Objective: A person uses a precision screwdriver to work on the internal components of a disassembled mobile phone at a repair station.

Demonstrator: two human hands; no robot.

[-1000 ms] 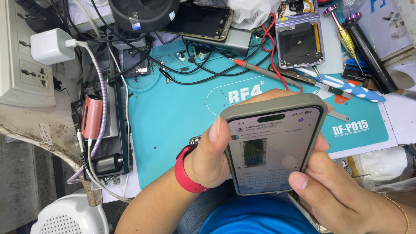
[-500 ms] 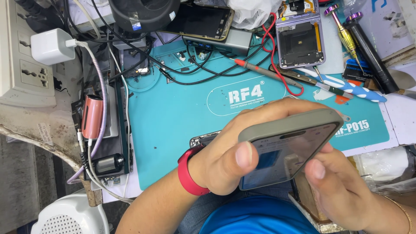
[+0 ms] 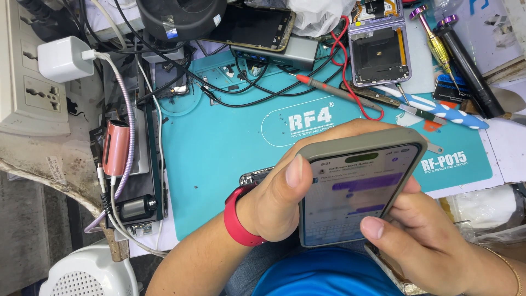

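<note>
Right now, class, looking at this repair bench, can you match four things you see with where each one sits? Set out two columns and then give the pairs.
Things:
1. phone in grey case
2. white charger plug
3. red wristband
4. opened purple phone

Places:
A. top right of the teal mat
B. on the left wrist
C. plugged into the socket strip at far left
D. held in both hands, left hand and right hand

Pairs: 1-D, 2-C, 3-B, 4-A
</note>
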